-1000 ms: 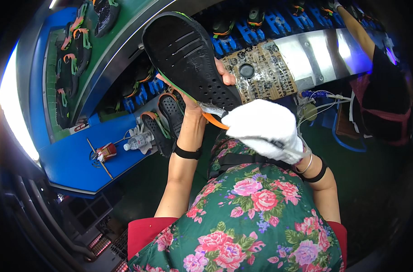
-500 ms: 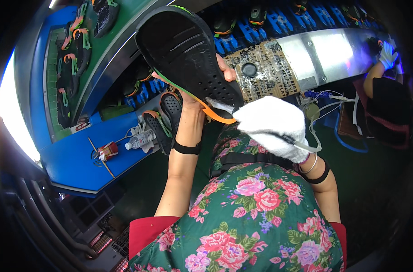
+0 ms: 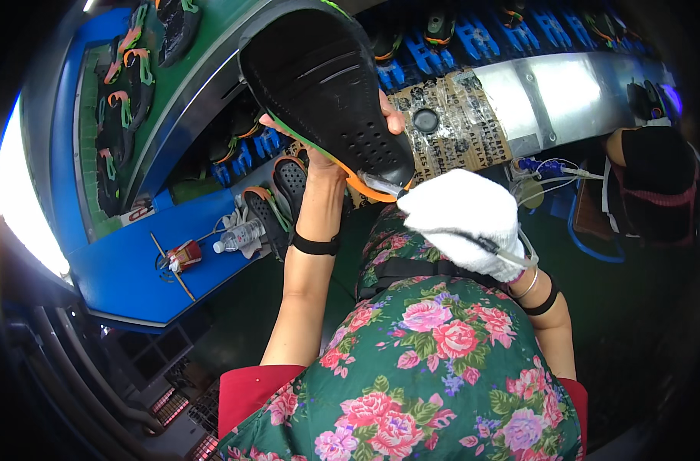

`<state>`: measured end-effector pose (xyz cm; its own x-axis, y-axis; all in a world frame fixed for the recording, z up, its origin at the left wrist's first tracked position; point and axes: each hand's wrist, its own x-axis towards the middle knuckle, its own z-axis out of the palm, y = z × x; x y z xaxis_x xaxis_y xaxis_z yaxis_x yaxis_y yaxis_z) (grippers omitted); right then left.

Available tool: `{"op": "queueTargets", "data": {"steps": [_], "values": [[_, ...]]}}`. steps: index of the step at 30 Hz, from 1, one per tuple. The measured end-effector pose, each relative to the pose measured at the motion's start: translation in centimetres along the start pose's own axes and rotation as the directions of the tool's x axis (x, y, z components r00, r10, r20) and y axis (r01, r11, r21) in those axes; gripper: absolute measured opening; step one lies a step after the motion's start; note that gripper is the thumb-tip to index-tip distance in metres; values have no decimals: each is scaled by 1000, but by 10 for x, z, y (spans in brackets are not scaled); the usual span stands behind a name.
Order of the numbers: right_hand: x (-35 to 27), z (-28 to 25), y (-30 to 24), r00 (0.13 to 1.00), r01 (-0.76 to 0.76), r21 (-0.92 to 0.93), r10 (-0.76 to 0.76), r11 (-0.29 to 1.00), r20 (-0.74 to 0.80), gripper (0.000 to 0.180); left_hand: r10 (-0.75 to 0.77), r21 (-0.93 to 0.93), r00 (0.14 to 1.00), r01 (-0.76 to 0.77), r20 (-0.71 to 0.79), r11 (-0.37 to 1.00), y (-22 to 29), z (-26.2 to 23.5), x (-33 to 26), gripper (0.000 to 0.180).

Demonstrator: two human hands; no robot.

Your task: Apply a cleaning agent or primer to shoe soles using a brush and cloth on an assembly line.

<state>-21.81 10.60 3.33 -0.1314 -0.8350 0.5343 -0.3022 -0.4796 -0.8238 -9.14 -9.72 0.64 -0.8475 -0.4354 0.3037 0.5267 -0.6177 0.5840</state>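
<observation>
My left hand [image 3: 330, 157] holds up a black shoe sole [image 3: 327, 84] with an orange and green rim, its underside facing me. My right hand [image 3: 461, 219] wears a white glove and grips a thin tool [image 3: 384, 187] with a clear hose trailing from it. The tool's tip touches the orange rim at the near end of the sole. A black band is on each wrist. A floral apron [image 3: 434, 361] covers my lap below both hands.
A blue workbench [image 3: 134, 269] at left carries a small water bottle [image 3: 238, 234], a red object and more soles [image 3: 277, 203]. A green belt [image 3: 115, 115] holds several soles. Blue racks and a taped metal shelf [image 3: 519, 92] lie ahead. Another person [image 3: 653, 188] sits at right.
The sole has been raised and turned a little in my left hand. My gloved right hand has shifted slightly right and down, keeping the tool at the sole's rim.
</observation>
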Motion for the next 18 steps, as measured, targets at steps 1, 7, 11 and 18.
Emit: {"op": "queueTargets", "data": {"steps": [1, 7, 11, 18], "values": [[1, 0, -1, 999, 23, -5, -23, 1000, 24, 27, 2, 2, 1000, -2, -1, 1000, 1, 0, 0, 78], [4, 6, -4, 999, 44, -17, -44, 999, -7, 27, -12, -18, 999, 11, -43, 1000, -3, -8, -1, 99], [5, 1, -2, 997, -35, 60, 39, 998, -64, 19, -40, 13, 997, 41, -73, 999, -6, -10, -1, 102], [1, 0, -4, 990, -112, 87, 118, 990, -74, 18, -58, -19, 998, 57, -38, 998, -11, -17, 2, 105]]}}
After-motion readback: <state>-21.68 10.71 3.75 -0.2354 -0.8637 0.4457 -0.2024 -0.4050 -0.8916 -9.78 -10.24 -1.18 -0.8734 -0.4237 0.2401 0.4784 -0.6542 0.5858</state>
